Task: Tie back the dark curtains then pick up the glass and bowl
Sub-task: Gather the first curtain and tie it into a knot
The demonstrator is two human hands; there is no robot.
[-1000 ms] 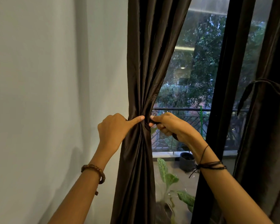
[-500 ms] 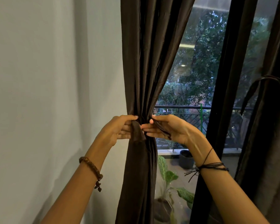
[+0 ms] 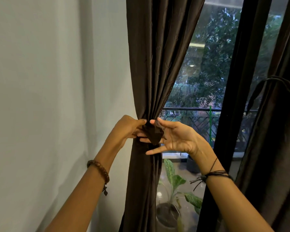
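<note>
Both forearms rise from the bottom of the view and meet at the gathered waist of the dark curtain (image 3: 151, 64), which hangs beside the pale wall (image 3: 49, 97) at the left edge of the window (image 3: 208, 72).

The left hand (image 3: 128, 127) comes in from the wall side with its back toward the camera. Its fingers are curled and its thumb tip presses against the dark fabric tie-back (image 3: 153, 133), so its grip is pinching that strip at the bunched folds. A brown beaded bracelet (image 3: 100, 169) circles the left wrist.

The right hand (image 3: 176, 139) approaches from the window side, palm turned up and toward the camera, wrist bent back. Its thumb lies along the top of the tie-back's folded end, opposite the left thumb, while the index and middle fingers reach under the fabric; this grip is pinching the tie-back. The lowest finger sticks out straight to the left, free of the cloth. Black thread bands (image 3: 211, 175) wrap the right wrist.

The tie-back's folded end hangs as a dark wedge between the two hands, in front of the curtain. A second dark curtain (image 3: 274, 148) hangs at the right with its own strap looped around it. Outside, a potted leafy plant (image 3: 172, 181) stands on the balcony floor behind the railing (image 3: 191, 108).
</note>
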